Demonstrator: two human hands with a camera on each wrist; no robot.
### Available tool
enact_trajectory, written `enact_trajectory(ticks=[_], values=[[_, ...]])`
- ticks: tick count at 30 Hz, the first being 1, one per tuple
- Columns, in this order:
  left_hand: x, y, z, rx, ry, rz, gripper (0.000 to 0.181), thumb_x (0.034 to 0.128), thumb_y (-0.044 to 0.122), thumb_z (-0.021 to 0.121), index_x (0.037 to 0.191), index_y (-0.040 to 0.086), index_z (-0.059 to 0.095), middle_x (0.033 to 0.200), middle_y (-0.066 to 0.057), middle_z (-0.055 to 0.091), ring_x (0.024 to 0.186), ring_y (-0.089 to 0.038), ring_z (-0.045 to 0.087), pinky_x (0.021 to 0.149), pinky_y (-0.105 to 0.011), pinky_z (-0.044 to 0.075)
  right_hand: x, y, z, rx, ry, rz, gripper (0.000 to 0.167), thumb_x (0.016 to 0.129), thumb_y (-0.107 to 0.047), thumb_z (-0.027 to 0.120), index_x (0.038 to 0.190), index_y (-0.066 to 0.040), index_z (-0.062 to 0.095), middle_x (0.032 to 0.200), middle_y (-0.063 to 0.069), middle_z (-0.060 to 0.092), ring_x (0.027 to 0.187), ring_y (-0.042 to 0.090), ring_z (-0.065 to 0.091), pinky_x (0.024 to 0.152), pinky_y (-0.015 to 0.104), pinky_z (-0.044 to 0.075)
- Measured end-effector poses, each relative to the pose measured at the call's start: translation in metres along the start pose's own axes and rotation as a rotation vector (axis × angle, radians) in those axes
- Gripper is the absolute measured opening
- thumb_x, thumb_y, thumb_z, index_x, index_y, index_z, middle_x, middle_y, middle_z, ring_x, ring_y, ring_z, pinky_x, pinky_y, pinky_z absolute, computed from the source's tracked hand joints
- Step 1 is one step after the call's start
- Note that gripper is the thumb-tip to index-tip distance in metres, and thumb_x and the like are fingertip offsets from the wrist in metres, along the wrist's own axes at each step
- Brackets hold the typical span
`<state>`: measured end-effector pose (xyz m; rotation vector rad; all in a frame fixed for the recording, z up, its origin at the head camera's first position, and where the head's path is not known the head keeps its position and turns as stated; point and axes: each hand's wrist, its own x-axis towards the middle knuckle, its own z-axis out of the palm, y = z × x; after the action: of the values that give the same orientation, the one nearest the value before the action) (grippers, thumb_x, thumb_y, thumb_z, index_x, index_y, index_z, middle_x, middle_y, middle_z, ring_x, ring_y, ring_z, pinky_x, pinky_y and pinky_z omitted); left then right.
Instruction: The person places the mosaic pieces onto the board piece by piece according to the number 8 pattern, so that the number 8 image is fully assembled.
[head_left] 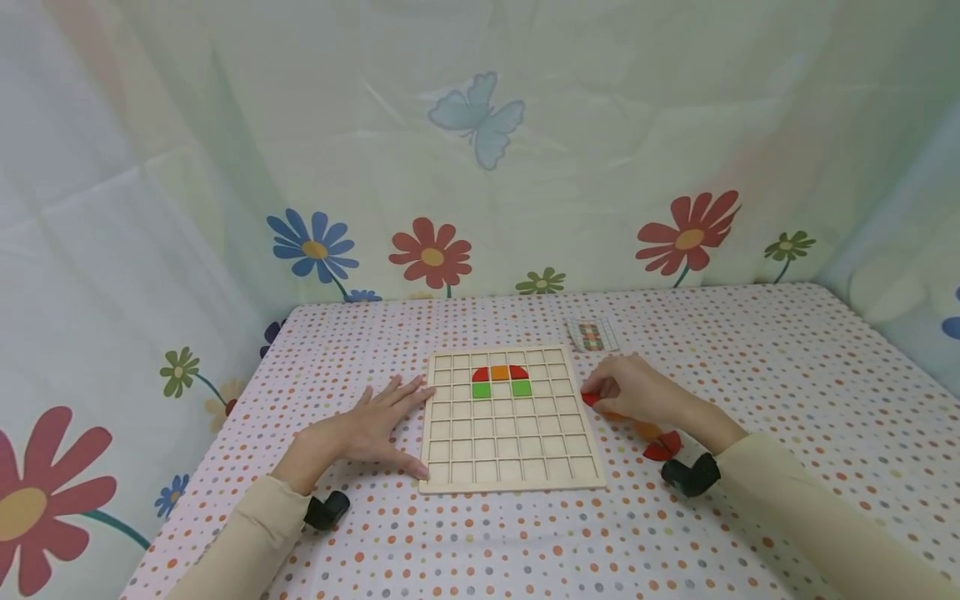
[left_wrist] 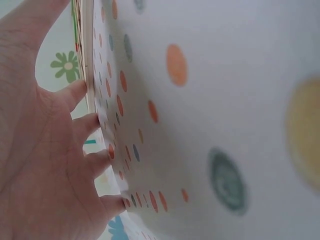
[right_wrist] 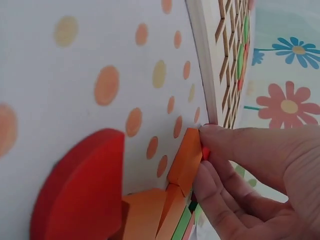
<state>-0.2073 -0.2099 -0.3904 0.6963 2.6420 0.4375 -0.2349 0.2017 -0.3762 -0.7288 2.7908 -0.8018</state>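
In the head view, we find a pale wooden grid board (head_left: pixel 513 486) on the dotted cloth of the desk (head_left: pixel 480 550). Set into its far half are two red pieces (head_left: pixel 481 375) with an orange piece (head_left: pixel 499 372) between them, and a green square (head_left: pixel 482 390) just below each red one. Our left hand (head_left: pixel 367 433) lies spread, its thumb and index finger touching the board's left edge. Our right hand (head_left: pixel 633 390), beside the right edge, pinches a red block (head_left: pixel 590 399); more loose pieces (head_left: pixel 662 446), red and orange, lie near its wrist. A patterned card (head_left: pixel 592 335) sits beyond the board's far right corner.

In the left wrist view, we see the palm with straight, parted fingers (some tips at the board's side, others down on the cloth).

In the right wrist view, thumb and fingers close on the red block, mostly hidden behind an orange block (right_wrist: pixel 185 160); we cannot tell whether it is lifted.
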Motion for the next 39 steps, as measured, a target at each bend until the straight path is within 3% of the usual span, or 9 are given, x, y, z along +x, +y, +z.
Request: enact_trajectory(ticks=[7, 15, 23, 32, 39], values=[[-0.001, 0.000, -0.001, -0.001, 0.007, 0.002, 0.120, 0.0785, 0.067, 0.082, 0.169, 0.021, 0.019, 0.177, -0.006, 0.006, 0.160, -0.041, -0.001, 0.124, -0.070, 0.002, 0.001, -0.003, -0.001, 0.008, -0.020, 0.011, 0.018, 0.086, 0.008, 0.080, 0.102, 0.003, 0.076, 0.097, 0.008, 0.070, 0.082, 0.016, 0.064, 0.072, 0.031, 0.058], [-0.002, -0.001, 0.001, -0.005, 0.005, -0.002, 0.119, 0.0788, 0.067, 0.082, 0.169, 0.021, 0.020, 0.176, -0.007, 0.006, 0.160, -0.041, -0.001, 0.124, -0.070, 0.002, 0.000, -0.002, 0.001, -0.012, -0.003, -0.003, 0.016, 0.086, 0.006, 0.080, 0.100, -0.002, 0.078, 0.093, 0.003, 0.069, 0.080, 0.015, 0.059, 0.071, 0.030, 0.053], [-0.002, -0.001, 0.000, 0.002, 0.005, -0.004, 0.120, 0.0791, 0.068, 0.082, 0.170, 0.021, 0.019, 0.177, -0.007, 0.006, 0.160, -0.042, -0.002, 0.124, -0.070, 0.001, -0.001, -0.003, -0.002, 0.027, 0.019, 0.002, 0.020, 0.086, 0.004, 0.082, 0.104, -0.003, 0.079, 0.100, 0.005, 0.070, 0.084, 0.016, 0.064, 0.074, 0.032, 0.057], [-0.002, -0.001, 0.000, 0.001, 0.000, -0.010, 0.119, 0.0791, 0.067, 0.082, 0.170, 0.022, 0.019, 0.177, -0.006, 0.006, 0.160, -0.041, -0.002, 0.124, -0.069, 0.001, 0.006, -0.023, -0.005, 0.128, 0.027, -0.092, 0.024, 0.080, 0.002, 0.088, 0.082, -0.009, 0.068, 0.083, -0.002, 0.067, 0.077, 0.014, 0.061, 0.069, 0.026, 0.055], [0.000, 0.000, 0.000, 0.012, -0.002, -0.007, 0.120, 0.0790, 0.068, 0.082, 0.170, 0.021, 0.018, 0.177, -0.005, 0.006, 0.161, -0.040, -0.002, 0.124, -0.069, 0.001, 0.008, -0.032, -0.002, 0.128, -0.002, -0.165, 0.014, 0.083, -0.001, 0.088, 0.087, -0.008, 0.077, 0.086, -0.004, 0.070, 0.075, 0.010, 0.063, 0.068, 0.023, 0.055]])
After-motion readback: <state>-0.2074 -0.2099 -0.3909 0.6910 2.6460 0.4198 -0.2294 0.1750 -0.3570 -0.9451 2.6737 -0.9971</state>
